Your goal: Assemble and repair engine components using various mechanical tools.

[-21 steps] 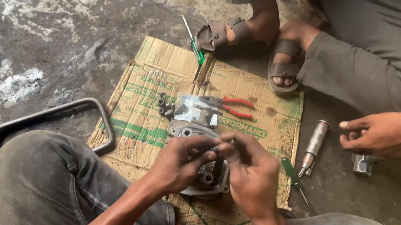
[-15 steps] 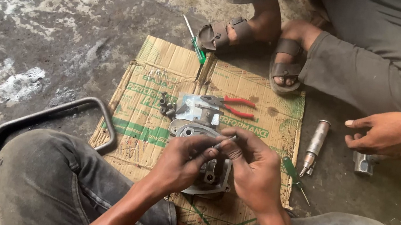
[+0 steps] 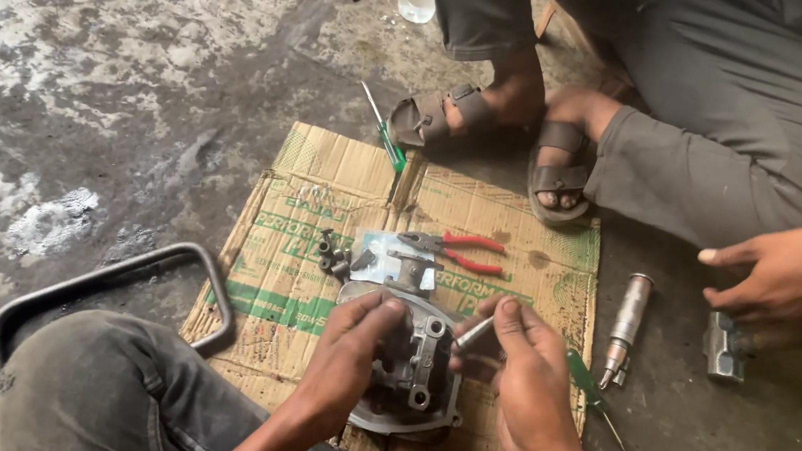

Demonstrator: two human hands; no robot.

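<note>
Your left hand [image 3: 346, 350] clasps the metal engine part [image 3: 415, 368] | your right hand [image 3: 529, 381] pinches a small pin [image 3: 473, 335] | cardboard [image 3: 298, 244] edge near right; pliers [image 3: 459, 250] just ahead.

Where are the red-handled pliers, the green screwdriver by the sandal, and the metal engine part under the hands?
red-handled pliers [image 3: 463, 251], head view, on the handles near the pivot.
green screwdriver [image 3: 391, 143], head view, on its green handle.
metal engine part [image 3: 417, 368], head view, on its grey middle between both hands.
</note>
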